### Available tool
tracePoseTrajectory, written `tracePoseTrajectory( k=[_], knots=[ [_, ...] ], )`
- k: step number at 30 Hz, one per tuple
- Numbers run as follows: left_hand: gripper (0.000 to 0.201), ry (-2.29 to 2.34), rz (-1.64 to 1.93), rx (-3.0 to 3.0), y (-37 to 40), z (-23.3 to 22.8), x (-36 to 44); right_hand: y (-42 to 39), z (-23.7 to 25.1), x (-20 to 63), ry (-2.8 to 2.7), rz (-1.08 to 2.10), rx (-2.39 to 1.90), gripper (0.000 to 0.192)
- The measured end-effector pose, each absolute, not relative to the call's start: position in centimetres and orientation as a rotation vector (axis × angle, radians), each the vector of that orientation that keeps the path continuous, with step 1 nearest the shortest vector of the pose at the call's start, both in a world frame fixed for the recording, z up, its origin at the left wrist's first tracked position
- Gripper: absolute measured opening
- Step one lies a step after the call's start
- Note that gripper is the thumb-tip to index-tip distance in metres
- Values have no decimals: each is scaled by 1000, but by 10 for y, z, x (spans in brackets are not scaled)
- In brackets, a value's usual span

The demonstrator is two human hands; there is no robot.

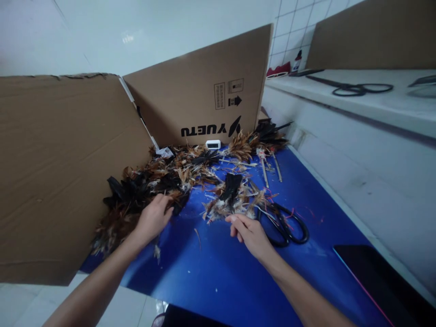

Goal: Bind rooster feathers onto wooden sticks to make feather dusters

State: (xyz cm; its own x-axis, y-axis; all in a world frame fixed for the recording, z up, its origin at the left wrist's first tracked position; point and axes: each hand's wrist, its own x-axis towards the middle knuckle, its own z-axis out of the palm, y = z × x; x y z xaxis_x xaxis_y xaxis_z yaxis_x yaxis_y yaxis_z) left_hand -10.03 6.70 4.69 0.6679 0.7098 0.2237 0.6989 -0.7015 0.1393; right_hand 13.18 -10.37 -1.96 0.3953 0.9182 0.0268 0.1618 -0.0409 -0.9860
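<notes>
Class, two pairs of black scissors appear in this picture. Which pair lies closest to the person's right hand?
The scissors on the blue mat, just beside the right hand. The other scissors lie far off on the white ledge at upper right.

A blue surface [218,277] sits between 2 upright cardboard sheets [194,91] and a white ledge [374,106], with white tiled wall [289,32] behind under bright light.

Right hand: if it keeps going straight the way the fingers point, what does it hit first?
Probably the small clump of brown and black feathers lying just beyond the right hand fingertips. The black scissors sit off to its right, likely outside that line, though depth is hard to judge.
</notes>
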Motion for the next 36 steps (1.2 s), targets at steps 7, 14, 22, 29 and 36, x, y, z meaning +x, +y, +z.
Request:
tracePoseTrajectory(
  k=[7, 14, 22, 29, 36],
  knots=[
    [14, 967, 244, 2631, 50, 9, -14, -105, -23, 138, -1032, 746, -1559, 34],
    [18, 933, 357, 2280, 62, 2, -11, -107, -19, 134, -1077, 710, -1577, 33],
    [30, 903, 606, 1631, 41, 13, -9, -109, -14, 136, -1063, 668, -1587, 33],
    [41, 811, 617, 1493, 25, 23, -15, -105, -20, 132, -1039, 722, -1560, 21],
    [33, 670, 306, 1509, -4, 20, -12, -102, -16, 124, -920, 962, -1360, 23]
  ],
)
